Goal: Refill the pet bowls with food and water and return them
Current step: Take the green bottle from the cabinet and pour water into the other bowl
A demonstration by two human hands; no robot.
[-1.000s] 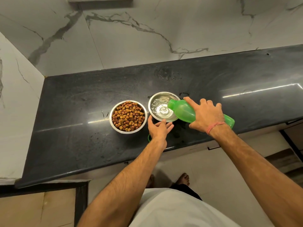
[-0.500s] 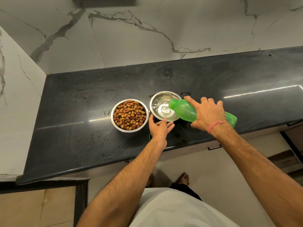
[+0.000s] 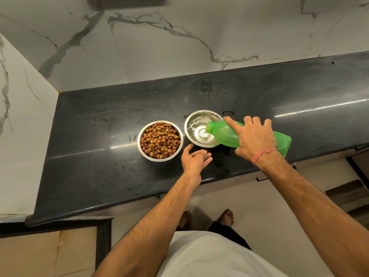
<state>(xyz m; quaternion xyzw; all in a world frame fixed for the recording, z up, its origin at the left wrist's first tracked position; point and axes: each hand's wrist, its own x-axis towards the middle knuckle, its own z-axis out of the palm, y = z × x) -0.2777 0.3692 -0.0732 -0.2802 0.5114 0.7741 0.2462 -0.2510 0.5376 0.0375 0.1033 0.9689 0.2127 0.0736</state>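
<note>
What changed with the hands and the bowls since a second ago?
Hardly anything moved. The left hand spread open a little by the water bowl, perhaps just touching its rim. The right hand keeps the green bottle tipped, its mouth over the water bowl. The food bowl stays full on the counter.

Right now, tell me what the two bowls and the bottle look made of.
Food bowl and water bowl: likely stainless steel, with shiny silver rims that reflect light. Bottle: seemingly plastic, bright green and slightly translucent with a matte sheen, gripped by the right hand.
</note>
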